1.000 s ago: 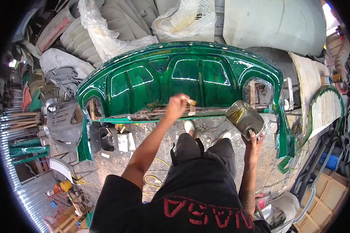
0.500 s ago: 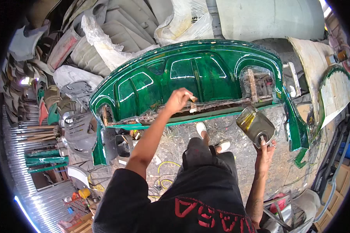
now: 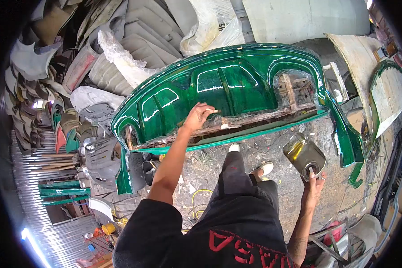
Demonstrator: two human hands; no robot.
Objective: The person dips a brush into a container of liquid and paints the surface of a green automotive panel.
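My left hand is closed around a small brush with a pale handle, just above the lower edge of a glossy green moulded panel. This long, curved panel has wheel-arch openings at both ends and wet-looking reflections. At the right, my right hand grips the neck of a cut-open plastic jug. The jug is tilted, with yellowish liquid inside it. Whether the bristles touch the panel is hard to make out.
Grey body panels and plastic-wrapped parts are stacked behind. A yellow hose lies on the stained floor near my feet. More green pieces stand at left beside a corrugated metal sheet.
My left hand, with the brush, has shifted slightly left and come closer to the panel. The jug in my right hand appears a little farther right and lower. The view has shifted too.
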